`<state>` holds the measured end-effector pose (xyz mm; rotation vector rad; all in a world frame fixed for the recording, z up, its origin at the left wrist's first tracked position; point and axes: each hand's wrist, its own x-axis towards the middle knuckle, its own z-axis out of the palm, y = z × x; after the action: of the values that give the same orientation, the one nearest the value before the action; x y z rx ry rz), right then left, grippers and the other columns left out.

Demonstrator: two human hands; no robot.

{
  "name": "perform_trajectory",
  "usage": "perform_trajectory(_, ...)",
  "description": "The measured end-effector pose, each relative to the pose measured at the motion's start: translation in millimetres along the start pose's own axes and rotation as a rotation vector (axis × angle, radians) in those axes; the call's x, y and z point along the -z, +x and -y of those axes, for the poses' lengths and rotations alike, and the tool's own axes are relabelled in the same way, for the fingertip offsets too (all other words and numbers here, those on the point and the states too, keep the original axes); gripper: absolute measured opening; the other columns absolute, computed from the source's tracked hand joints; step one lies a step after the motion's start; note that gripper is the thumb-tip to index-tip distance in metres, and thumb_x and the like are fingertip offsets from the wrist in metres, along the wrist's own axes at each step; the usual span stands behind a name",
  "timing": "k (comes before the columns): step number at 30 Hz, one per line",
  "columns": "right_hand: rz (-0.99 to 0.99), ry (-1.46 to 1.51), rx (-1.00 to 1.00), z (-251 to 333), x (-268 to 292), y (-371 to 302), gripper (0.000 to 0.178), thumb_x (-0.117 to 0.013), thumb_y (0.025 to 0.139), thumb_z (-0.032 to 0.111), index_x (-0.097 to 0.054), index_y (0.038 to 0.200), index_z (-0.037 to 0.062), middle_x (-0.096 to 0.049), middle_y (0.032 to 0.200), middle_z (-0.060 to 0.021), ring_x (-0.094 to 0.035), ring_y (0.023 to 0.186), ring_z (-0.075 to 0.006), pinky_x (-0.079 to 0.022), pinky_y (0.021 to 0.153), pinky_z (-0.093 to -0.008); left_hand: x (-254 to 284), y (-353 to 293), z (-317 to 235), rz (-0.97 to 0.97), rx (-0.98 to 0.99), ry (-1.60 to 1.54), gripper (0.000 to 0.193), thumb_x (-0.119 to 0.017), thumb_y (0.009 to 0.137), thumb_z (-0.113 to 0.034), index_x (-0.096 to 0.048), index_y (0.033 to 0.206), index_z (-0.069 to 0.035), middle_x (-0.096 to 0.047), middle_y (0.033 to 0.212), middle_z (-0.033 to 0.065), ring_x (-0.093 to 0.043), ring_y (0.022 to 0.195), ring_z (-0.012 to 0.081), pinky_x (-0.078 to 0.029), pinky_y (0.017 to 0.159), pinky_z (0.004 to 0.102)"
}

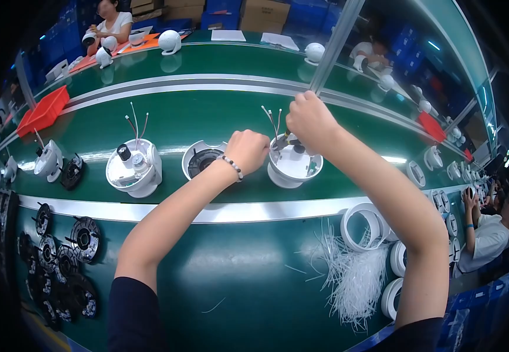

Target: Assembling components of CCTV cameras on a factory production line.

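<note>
A white round camera housing [292, 176], open at the top, stands on the green conveyor belt with thin connector wires [276, 120] rising from it. Over its far right rim is my right hand [313, 123], closed around a small dark tool with yellow on it [288, 138]; the tool's lower part points into the housing. My left hand [247, 152], a beaded bracelet on its wrist, is closed beside the housing's left rim; whatever its fingers pinch is hidden. Partly behind the left wrist lies a white shell with a black round part [200, 163] inside.
Left along the belt stands another wired white housing [134, 170]. The near table [219, 264] holds black round parts [66, 258] at left, white plastic strips [357, 287] and white rings [363, 226] at right. A metal post [336, 47] rises beyond my right hand. People work across and at right.
</note>
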<state>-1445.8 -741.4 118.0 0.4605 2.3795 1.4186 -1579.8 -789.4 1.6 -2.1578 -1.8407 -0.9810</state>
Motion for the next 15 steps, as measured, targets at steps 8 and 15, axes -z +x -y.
perform_trajectory(8, -0.076, 0.222, -0.205, -38.4, 0.6, -61.0, 0.010, -0.068, 0.058, 0.012, -0.064, 0.066, 0.0097, -0.060, 0.071, -0.0061, -0.060, 0.072, -0.0204, -0.048, 0.063, -0.0306, 16.3, -16.2, -27.3, -0.153, -0.090, -0.056, 0.008, -0.061, 0.072, -0.011, -0.066, 0.075, -0.007, -0.063, 0.071, 0.0109, -0.059, 0.070, 0.0280, -0.047, 0.064, 0.0378)
perform_trajectory(15, -0.575, 0.586, -0.272, -45.7, 51.2, -79.0, 0.043, -0.070, 0.048, 0.013, -0.061, 0.089, 0.0025, -0.055, 0.075, -0.0108, -0.055, 0.077, -0.0278, -0.045, 0.068, -0.0361, 27.8, -75.7, -108.5, 0.016, -0.377, -0.138, 0.035, -0.059, 0.076, -0.031, -0.056, 0.092, 0.001, -0.057, 0.096, 0.0144, -0.054, 0.094, 0.0272, -0.043, 0.078, 0.0381)
